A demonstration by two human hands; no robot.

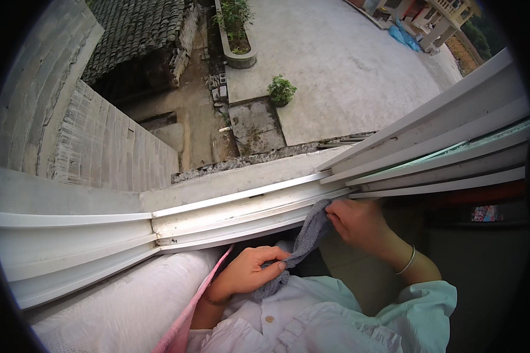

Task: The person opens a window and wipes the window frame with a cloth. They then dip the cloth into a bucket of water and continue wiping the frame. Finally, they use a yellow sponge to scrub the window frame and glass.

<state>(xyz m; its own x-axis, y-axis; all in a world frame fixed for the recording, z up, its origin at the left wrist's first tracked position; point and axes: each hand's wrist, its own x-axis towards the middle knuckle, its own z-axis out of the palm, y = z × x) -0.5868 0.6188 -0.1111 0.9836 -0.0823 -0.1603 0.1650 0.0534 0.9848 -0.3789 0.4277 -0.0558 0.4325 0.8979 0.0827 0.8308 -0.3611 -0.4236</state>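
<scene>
A grey cloth (311, 230) stretches between my two hands, just inside a white window frame. My left hand (251, 269) pinches its lower part between thumb and fingers, in front of my white shirt. Higher up and to the right, my right hand (355, 220) grips the upper end, close to the frame's bottom track (243, 214). Dark dirt marks the grooves and left corner of this track. On the right stand the sliding sash profiles (428, 141), with a strip of greenish glass between them.
A plastic-wrapped white roll (128, 295) and pink fabric (194, 304) lie at my left. Outside, well below, are a concrete yard (331, 66), a potted shrub (282, 89), a long planter (240, 59) and a tiled roof (132, 33). A block wall (110, 137) rises at left.
</scene>
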